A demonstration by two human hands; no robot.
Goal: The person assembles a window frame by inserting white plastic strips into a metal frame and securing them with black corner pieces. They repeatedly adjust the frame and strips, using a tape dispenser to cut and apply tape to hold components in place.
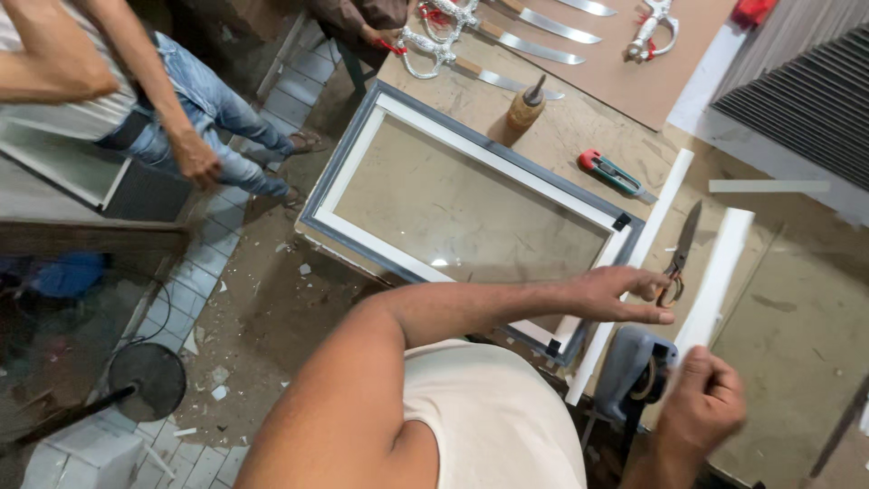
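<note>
My left hand [625,294] reaches across my body to the handles of a pair of scissors [681,249] lying on the worn workbench [797,317]. Its fingers are apart on either side of the handles. My right hand [704,406] is blurred, its fingers curled shut just below the near end of a white strip [720,272]. Whether it grips the strip is unclear. A glass pane in a grey and white frame [337,172] lies flat to the left of both hands.
A second white strip [654,213] lies beside the frame, with a red-and-grey utility knife [608,172] and a wooden-handled tool [525,107] nearby. A grey-blue power tool [629,362] sits near my right hand. Swords [534,45] lie on a board. Another person [181,118] stands left.
</note>
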